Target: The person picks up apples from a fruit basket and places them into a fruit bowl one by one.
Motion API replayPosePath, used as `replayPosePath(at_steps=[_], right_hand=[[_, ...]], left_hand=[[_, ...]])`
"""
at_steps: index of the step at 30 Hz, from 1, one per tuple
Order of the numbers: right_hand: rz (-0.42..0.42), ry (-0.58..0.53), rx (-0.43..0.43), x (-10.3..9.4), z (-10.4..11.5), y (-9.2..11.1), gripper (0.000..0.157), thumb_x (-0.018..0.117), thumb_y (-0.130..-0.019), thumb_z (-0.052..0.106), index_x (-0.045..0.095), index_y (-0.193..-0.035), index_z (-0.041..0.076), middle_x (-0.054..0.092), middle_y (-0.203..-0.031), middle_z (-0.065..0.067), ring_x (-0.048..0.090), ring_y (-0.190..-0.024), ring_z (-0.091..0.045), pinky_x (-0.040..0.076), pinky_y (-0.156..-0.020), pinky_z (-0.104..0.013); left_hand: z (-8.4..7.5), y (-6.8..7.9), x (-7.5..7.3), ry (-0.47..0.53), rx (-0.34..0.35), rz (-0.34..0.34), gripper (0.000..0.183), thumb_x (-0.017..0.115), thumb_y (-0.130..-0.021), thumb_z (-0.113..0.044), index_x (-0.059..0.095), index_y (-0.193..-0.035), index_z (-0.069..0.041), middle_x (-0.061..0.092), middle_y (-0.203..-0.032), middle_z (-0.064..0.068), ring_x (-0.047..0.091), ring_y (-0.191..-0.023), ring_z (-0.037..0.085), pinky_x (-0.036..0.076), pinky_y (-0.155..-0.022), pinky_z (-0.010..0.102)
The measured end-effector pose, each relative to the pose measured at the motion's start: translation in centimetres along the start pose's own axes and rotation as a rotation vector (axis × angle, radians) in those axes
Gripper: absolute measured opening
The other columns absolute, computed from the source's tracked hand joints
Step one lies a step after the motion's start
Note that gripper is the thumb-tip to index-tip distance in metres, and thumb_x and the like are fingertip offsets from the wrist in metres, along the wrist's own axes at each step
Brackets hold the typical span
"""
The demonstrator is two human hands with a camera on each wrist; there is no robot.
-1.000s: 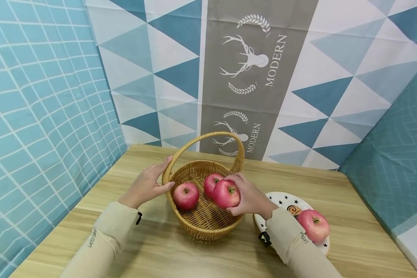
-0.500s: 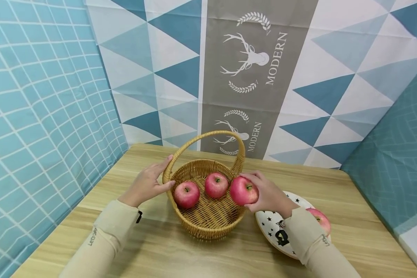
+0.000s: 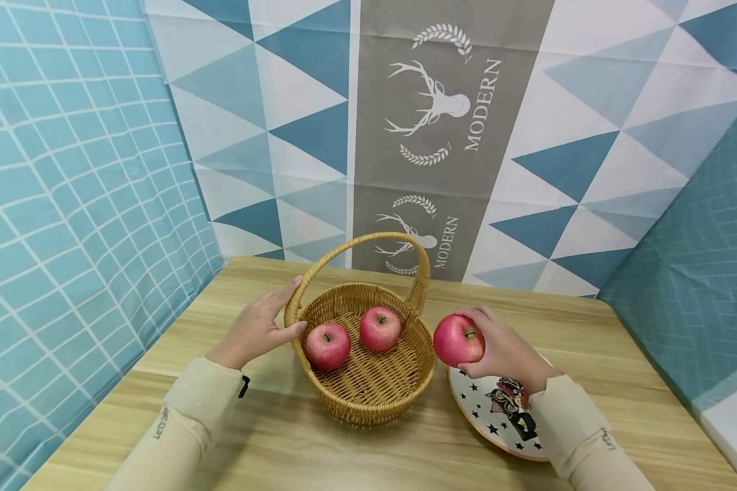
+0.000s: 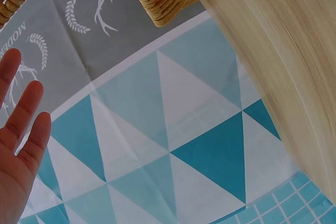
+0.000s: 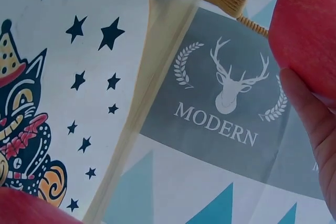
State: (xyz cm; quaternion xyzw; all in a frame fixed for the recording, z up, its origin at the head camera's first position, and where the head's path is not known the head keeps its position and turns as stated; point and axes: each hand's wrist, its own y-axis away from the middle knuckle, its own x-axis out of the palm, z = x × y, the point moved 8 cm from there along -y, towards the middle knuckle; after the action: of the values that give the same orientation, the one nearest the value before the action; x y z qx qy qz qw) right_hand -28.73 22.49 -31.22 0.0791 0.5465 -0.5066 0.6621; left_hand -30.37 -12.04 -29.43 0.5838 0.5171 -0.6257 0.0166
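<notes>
My right hand (image 3: 497,344) grips a red apple (image 3: 457,339) by its right side. It is held between the wicker basket (image 3: 368,412) and the white plate (image 3: 482,409). In the right wrist view, part of the held apple (image 5: 310,30) fills the upper right, with a finger against it. My left hand (image 3: 261,327) rests its fairly straight fingers against the basket's left side, at the base of its arched handle. Two more red apples, a left apple (image 3: 328,346) and a right apple (image 3: 380,329), lie inside the basket. In the left wrist view, the left fingers (image 4: 26,108) are spread and extended.
The plate, printed with stars and a cartoon cat, sits right of the basket on the wooden table (image 3: 270,443). Another red apple (image 5: 31,208) shows at the plate's edge in the right wrist view; my right sleeve hides it in the head view. A patterned cloth (image 3: 313,136) hangs behind.
My right hand has carried its apple rightward out of the basket, over the rim, toward the plate. The left hand has stayed at the basket's handle.
</notes>
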Motion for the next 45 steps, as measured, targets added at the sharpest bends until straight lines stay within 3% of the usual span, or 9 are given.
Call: replayPosePath(at_steps=[7, 12, 22, 35, 45], right_hand=[[-0.011, 0.041, -0.057, -0.2, -0.2, 0.3, 0.075, 0.081, -0.056, 0.017, 0.053, -0.124, 0.001, 0.059, -0.115, -0.009, 0.056, -0.099, -0.026, 0.054, -0.073, -0.037], [-0.026, 0.052, -0.050, -0.5, -0.8, 0.8, 0.074, 0.082, -0.057, 0.015, 0.053, -0.124, 0.000, 0.060, -0.115, -0.009, 0.057, -0.098, -0.025, 0.055, -0.072, -0.036], [-0.010, 0.069, 0.081, -1.4, -2.7, 2.5, 0.075, 0.081, -0.058, 0.014, 0.051, -0.126, 0.001, 0.059, -0.113, -0.009, 0.057, -0.096, -0.026, 0.054, -0.069, -0.036], [-0.026, 0.068, 0.152, -1.8, -4.5, 4.6, 0.074, 0.082, -0.060, 0.015, 0.051, -0.124, -0.002, 0.057, -0.113, -0.012, 0.054, -0.097, -0.028, 0.053, -0.067, -0.037], [-0.010, -0.067, 0.296, -1.0, -6.0, 5.5, 0.076, 0.081, -0.065, 0.015, 0.046, -0.130, -0.006, 0.055, -0.116, -0.022, 0.054, -0.098, -0.036, 0.053, -0.070, -0.041]], left_hand=[[-0.2, -0.2, -0.1, 0.007, 0.030, -0.018, 0.070, 0.066, -0.085, -0.029, 0.041, -0.144, -0.002, 0.063, -0.114, 0.028, 0.060, -0.098, 0.043, 0.046, -0.084, 0.058], [-0.2, -0.4, 0.0, 0.002, 0.008, 0.005, 0.070, 0.068, -0.082, -0.025, 0.043, -0.141, 0.003, 0.062, -0.117, 0.027, 0.060, -0.101, 0.042, 0.046, -0.086, 0.057], [-0.3, -0.3, 0.1, 0.001, -0.005, 0.018, 0.072, 0.070, -0.079, -0.020, 0.042, -0.141, 0.003, 0.063, -0.115, 0.027, 0.060, -0.102, 0.042, 0.045, -0.087, 0.058], [-0.2, 0.0, 0.1, 0.001, 0.003, 0.004, 0.074, 0.070, -0.079, -0.021, 0.040, -0.145, -0.002, 0.063, -0.114, 0.027, 0.060, -0.101, 0.042, 0.046, -0.086, 0.058], [0.0, 0.0, 0.1, -0.009, -0.025, 0.019, 0.072, 0.071, -0.080, -0.022, 0.042, -0.142, 0.002, 0.062, -0.116, 0.027, 0.059, -0.102, 0.043, 0.045, -0.087, 0.058]])
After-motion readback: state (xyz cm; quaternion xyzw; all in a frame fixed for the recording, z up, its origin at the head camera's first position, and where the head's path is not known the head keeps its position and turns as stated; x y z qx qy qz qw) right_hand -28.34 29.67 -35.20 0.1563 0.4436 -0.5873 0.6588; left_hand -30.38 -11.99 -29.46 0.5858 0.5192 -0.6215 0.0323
